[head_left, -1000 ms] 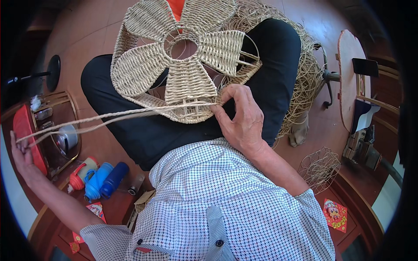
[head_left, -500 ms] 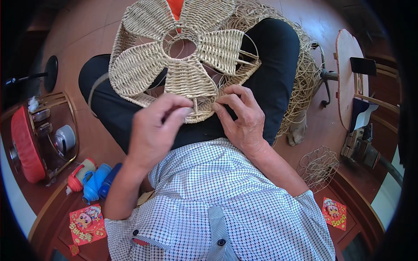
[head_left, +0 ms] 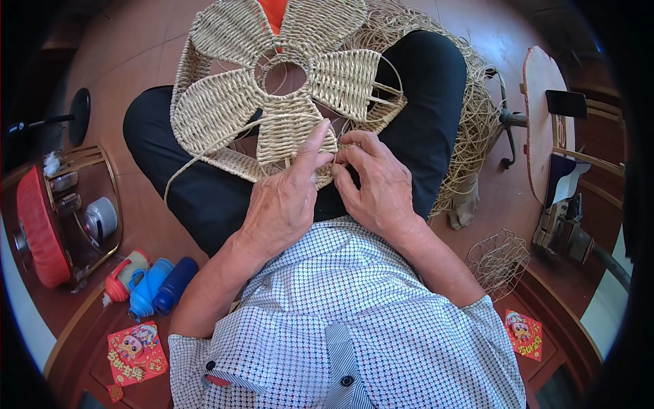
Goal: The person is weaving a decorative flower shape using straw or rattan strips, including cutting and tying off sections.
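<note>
A flower-shaped woven straw piece (head_left: 281, 126) lies over my dark-trousered lap, with broad petals around a ring-shaped centre hole. My left hand (head_left: 283, 198) is at its near petal, one finger stretched up along the weave and another digit pointing right; its remaining fingers are hidden. Close beside it my right hand (head_left: 378, 174) pinches the near rim at the petal's right corner, the fingers bent against the thumb. A loose straw strand (head_left: 194, 161) trails from the piece down over my left thigh. Bare frame rods show at the right petal's outer end.
A big heap of loose straw cord (head_left: 477, 116) lies beyond my right knee. To the left are a blue bottle (head_left: 175, 285), other bottles and a red round stool top (head_left: 44, 225). A wooden board (head_left: 538, 123) stands right; a wire coil (head_left: 501, 262) sits below it.
My left hand has moved right and raised a finger over the near petal. The loose strand on the left now stretches straighter. My right hand stays almost in place.
</note>
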A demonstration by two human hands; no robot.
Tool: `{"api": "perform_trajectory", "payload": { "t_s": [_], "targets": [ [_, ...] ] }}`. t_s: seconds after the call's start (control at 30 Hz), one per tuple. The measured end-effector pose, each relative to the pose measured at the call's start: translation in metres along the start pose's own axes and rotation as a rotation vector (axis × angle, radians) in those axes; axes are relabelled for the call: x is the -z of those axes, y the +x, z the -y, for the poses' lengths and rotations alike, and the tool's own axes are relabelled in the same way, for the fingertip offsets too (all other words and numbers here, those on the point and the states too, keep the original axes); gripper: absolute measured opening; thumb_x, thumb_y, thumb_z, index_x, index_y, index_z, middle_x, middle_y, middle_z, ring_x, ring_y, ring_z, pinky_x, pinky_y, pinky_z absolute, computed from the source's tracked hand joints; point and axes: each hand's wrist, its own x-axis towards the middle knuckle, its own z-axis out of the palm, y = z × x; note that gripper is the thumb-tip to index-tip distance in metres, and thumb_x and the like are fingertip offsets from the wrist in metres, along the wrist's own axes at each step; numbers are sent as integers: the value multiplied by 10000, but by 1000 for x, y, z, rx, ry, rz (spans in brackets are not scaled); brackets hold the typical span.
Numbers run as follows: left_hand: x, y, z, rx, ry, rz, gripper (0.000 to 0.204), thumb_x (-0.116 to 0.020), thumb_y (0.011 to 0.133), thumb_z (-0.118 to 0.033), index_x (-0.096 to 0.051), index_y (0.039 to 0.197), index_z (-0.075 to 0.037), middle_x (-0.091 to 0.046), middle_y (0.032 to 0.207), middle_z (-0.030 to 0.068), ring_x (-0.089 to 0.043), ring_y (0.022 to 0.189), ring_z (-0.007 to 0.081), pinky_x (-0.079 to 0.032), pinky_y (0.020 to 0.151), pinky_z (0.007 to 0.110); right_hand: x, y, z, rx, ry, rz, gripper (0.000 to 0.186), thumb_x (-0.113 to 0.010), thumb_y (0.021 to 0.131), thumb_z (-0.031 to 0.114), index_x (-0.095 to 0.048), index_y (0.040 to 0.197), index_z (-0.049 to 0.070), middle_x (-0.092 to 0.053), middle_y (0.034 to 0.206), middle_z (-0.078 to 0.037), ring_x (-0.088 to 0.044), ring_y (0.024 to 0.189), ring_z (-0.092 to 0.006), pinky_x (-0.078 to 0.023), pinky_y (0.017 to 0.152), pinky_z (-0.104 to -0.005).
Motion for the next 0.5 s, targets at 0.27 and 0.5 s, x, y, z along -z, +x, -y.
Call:
{"api": "perform_trajectory", "payload": {
  "t_s": [0.27,0.5],
  "targets": [
    [0,10,-1,-71,175,105,861,-540,1000,89,-257,1777,-148,-728,1408,232,-776,1125,429,-642,909,482,14,17,0,-146,88,260,247,-680,966,213,-770,1008,-13,-724,1267,-117,-731,1143,-341,-578,989,-464],
    [6,7,-5,-212,347,-37,537,-701,984,-16,-628,1509,-98,-780,1179,155,-802,888,295,-639,701,415,15,18,-1,-174,129,282,245,-665,944,199,-767,1012,-13,-718,1252,-126,-724,1132,-360,-569,991,-472]
  ]
}}
